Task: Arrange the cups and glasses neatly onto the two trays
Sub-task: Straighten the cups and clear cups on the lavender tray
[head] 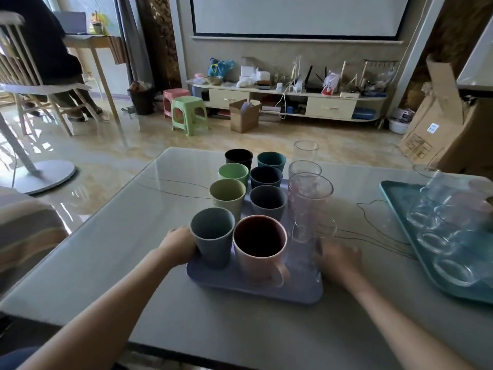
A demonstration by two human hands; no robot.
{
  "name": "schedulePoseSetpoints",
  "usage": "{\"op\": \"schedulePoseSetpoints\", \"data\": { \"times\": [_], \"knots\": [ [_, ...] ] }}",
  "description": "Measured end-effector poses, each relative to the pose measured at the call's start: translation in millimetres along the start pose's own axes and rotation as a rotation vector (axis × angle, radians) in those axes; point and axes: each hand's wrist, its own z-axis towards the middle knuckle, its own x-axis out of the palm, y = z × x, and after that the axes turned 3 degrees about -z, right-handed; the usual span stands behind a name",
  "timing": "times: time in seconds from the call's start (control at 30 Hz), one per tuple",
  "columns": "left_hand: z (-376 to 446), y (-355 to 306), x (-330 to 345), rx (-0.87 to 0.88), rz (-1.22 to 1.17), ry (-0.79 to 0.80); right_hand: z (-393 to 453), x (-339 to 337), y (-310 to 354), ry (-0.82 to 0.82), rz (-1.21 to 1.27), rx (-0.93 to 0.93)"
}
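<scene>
A lavender tray (pixel 256 292) lies on the table in front of me, carrying two rows of coloured cups and a row of tall clear glasses (pixel 309 206) along its right side. Nearest me stand a grey-blue cup (pixel 212 237) and a pink mug (pixel 260 249). My left hand (pixel 178 245) grips the tray's left edge beside the grey-blue cup. Blurred, my right hand (pixel 337 256) holds the tray's right edge by the nearest glass. A teal tray (pixel 400 206) at the right holds several clear glasses (pixel 437 209).
The glass-topped table (pixel 120 249) ends close to me and at the far side. A cardboard box (pixel 453 124) stands behind the teal tray. On the floor beyond are a green stool (pixel 189 114) and a chair (pixel 34 76) with a person seated.
</scene>
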Motion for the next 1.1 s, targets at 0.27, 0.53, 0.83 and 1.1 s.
{"op": "schedulePoseSetpoints", "data": {
  "times": [0.27, 0.53, 0.83, 1.1],
  "knots": [
    [-2.6, -45.3, 29.6, 0.250, 0.327, -0.093, -2.4, -14.4, -51.0, 0.016, -0.091, 0.053],
    [3.7, -93.5, 50.5, 0.326, 0.300, -0.080, -14.7, -25.0, -95.4, -0.069, -0.122, 0.101],
    [1.5, -115.9, 38.5, 0.300, 0.272, -0.044, -6.0, -6.4, -127.7, -0.128, 0.190, 0.076],
    [68.8, -143.1, 15.2, 0.041, -0.940, -0.339, 51.9, -39.1, -122.8, -0.410, 1.429, 0.304]
  ]
}}
